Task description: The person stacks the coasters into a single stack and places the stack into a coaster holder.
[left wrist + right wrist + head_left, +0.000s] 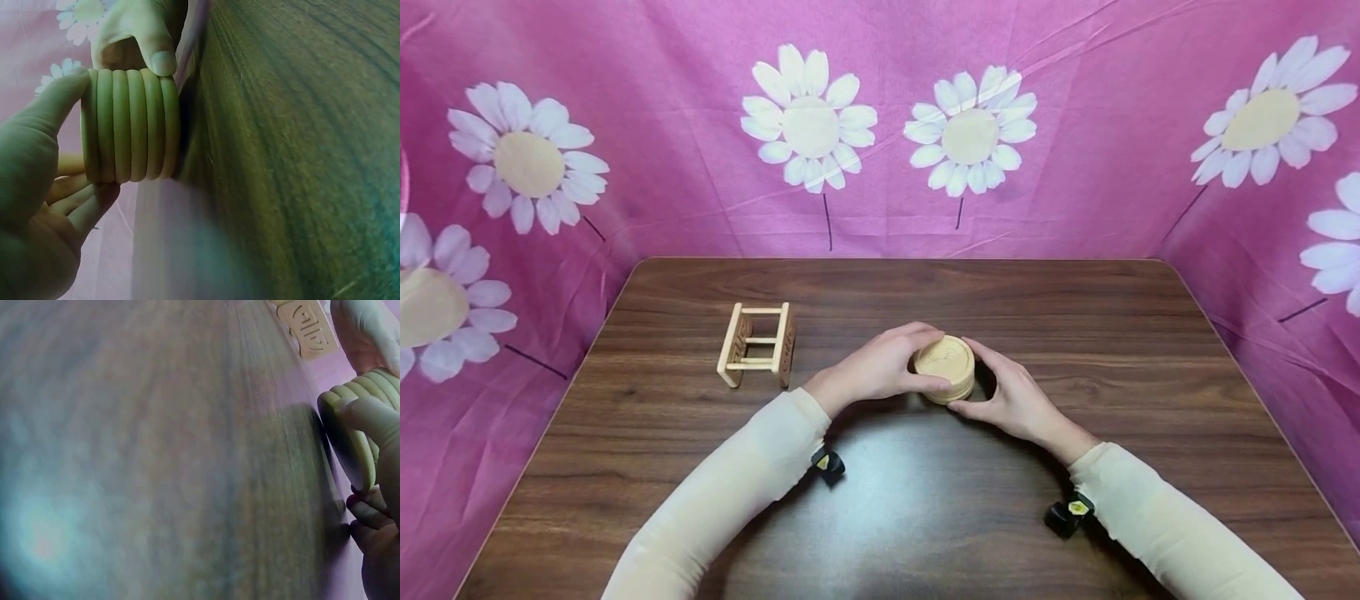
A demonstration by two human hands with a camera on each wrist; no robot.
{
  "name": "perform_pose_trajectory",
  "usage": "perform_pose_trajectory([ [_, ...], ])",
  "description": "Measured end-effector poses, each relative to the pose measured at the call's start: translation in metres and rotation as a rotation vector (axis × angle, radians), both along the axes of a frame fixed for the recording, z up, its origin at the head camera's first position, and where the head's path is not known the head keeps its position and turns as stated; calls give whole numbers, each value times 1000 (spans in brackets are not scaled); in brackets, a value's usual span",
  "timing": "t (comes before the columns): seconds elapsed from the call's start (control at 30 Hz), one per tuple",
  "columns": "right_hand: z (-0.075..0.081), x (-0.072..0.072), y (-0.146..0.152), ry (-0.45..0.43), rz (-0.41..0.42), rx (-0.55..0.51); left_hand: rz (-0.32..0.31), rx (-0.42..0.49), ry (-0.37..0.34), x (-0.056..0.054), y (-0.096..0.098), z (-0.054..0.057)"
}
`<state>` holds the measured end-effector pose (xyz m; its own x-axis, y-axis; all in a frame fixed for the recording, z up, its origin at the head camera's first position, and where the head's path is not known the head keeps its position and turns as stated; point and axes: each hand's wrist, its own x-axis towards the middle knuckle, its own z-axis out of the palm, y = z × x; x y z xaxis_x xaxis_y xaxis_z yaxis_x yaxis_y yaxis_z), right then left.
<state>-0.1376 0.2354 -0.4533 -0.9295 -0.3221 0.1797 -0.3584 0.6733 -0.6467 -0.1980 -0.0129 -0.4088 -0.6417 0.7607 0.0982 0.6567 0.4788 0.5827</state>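
Note:
A stack of several round pale wooden coasters (944, 360) is between my two hands, right of the table's middle. My left hand (887, 364) grips the stack from the left, thumb and fingers around the top coasters. From the right, my right hand (1018, 402) holds the lower part, thumb at the near side and fingers at the far side. The left wrist view shows the coasters (130, 125) pressed together face to face with rounded edges. In the right wrist view the dark underside of the bottom coaster (344, 440) shows, close over the table.
To the left stands a pale wooden rack (786, 342) with carved side panels and crossbars. The brown wood-grain table (880, 517) has a pink cloth (880, 225) with white daisies hanging around its back and sides.

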Motion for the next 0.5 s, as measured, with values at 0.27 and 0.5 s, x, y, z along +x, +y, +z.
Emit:
perform_pose_trajectory([
  [0.27, 0, -2, 1, 36, 21, -15, 23, 61, -76, -2, -5, -5],
  [0.5, 2, -3, 2, 12, 17, -36, 84, 131, -195, -3, -10, -11],
])
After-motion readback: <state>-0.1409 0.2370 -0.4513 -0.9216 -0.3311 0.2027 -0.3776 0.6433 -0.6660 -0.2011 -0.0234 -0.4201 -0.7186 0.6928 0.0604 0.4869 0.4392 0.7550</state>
